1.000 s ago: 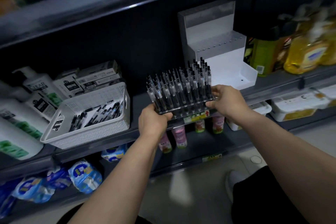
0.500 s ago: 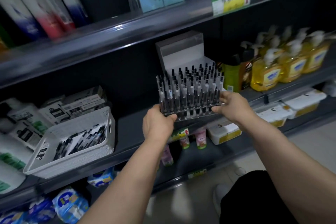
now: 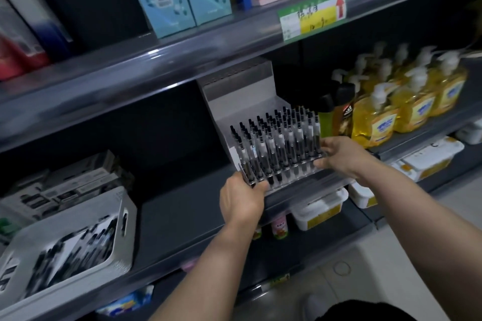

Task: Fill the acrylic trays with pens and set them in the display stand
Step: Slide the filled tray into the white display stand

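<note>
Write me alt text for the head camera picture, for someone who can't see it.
A person's left hand and right hand hold a clear acrylic tray packed with upright pens in front of a white stepped display stand on a dark shelf. A white basket of loose pens sits to the left; yellow soap bottles stand to the right.

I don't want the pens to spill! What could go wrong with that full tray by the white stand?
The left hand and right hand hold the acrylic tray only at its ends; if it tips, the upright pens could slide out. Going into the display stand, it might also bump the dark bottles close beside it.
</note>
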